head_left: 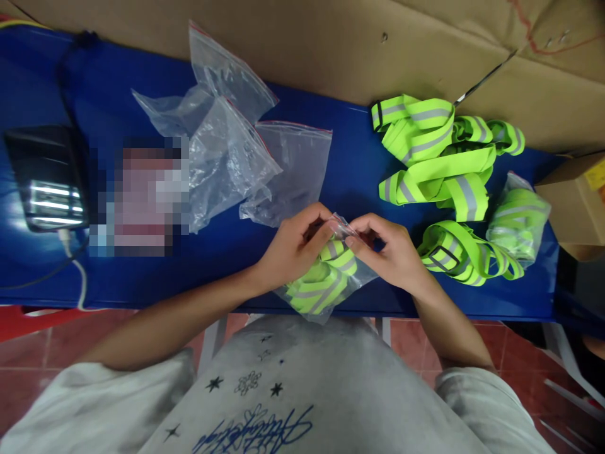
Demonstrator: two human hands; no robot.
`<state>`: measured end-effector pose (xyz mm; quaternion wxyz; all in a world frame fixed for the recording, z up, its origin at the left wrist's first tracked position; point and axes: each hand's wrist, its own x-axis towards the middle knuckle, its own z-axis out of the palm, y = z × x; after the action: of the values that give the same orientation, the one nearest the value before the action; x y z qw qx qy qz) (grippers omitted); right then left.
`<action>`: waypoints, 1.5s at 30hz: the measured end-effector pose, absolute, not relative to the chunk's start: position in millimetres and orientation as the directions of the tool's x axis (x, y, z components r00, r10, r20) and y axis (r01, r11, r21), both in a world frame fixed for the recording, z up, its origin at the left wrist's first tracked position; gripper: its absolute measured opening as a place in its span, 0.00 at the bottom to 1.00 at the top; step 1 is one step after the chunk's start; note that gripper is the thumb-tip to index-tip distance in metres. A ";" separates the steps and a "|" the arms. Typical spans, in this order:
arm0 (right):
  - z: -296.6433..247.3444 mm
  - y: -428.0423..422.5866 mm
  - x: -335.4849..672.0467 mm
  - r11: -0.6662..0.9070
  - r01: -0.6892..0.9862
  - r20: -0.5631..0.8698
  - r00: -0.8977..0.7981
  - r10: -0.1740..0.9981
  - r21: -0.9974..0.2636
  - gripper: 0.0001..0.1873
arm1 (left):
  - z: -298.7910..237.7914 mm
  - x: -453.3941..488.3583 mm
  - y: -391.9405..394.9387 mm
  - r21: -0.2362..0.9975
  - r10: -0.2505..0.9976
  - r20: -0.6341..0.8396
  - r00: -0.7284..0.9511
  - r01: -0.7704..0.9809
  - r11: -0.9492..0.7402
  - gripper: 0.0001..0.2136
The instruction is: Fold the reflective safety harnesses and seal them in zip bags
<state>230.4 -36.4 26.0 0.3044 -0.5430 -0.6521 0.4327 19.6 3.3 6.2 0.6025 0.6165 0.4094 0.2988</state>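
A clear zip bag (pixel 326 287) filled with a folded neon-yellow reflective band lies at the near edge of the blue table (pixel 359 157). My left hand (pixel 293 249) and my right hand (pixel 392 252) both pinch the bag's top edge, fingers closed on the plastic. Loose neon-yellow bands with grey stripes (pixel 435 154) lie in a heap to the right, and one more band with a black buckle (pixel 458 255) sits just beside my right hand.
Several empty clear zip bags (pixel 231 151) lie at the back left. A filled bag of bands (pixel 517 221) rests at far right near a cardboard box (pixel 576 195). A black device (pixel 47 176) with a white cable sits at left. Cardboard (pixel 331 44) lines the back.
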 end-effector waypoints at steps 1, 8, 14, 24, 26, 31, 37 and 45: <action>24.6 -37.0 228.9 0.017 0.427 -0.081 -0.210 0.974 -0.904 0.08 | 5.5 19.7 2.5 0.987 0.860 -0.114 0.497 0.155 0.041 0.12; 19.2 -40.0 226.1 0.032 0.424 -0.057 -0.195 0.979 -0.905 0.09 | 3.4 20.2 1.5 0.989 0.847 -0.111 0.520 0.141 0.043 0.12; 24.3 -40.5 229.6 0.123 0.455 -0.041 -0.336 0.941 -0.882 0.11 | 8.5 14.2 13.1 0.988 0.877 -0.095 0.472 0.150 0.026 0.13; 51.5 -41.4 267.9 0.080 0.388 0.101 0.034 0.994 -0.918 0.25 | 2.9 13.4 21.5 0.929 0.670 -0.232 0.706 -0.045 0.368 0.30; 62.8 -50.3 305.8 0.023 0.651 0.260 0.271 0.927 -0.759 0.25 | 0.4 15.9 17.9 0.907 0.677 -0.277 0.682 -0.048 0.419 0.26; 54.1 -77.3 412.7 -0.449 0.660 0.296 0.707 0.643 -0.602 0.22 | 2.1 18.9 15.1 0.891 0.757 -0.297 0.582 -0.117 0.439 0.28; 31.0 -87.3 449.3 -0.552 0.588 0.275 0.791 0.547 -0.591 0.23 | 0.5 20.1 15.7 0.855 0.781 -0.361 0.509 -0.154 0.495 0.33; 56.9 -91.5 284.7 -0.057 0.786 0.550 0.481 0.683 -0.616 0.29 | -10.8 23.8 8.7 0.851 0.784 -0.357 0.508 -0.169 0.497 0.32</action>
<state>284.7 -91.5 56.9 0.4637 -0.7248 -0.5065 -0.0555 23.8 8.7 -10.8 0.7730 0.3956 0.3887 0.3081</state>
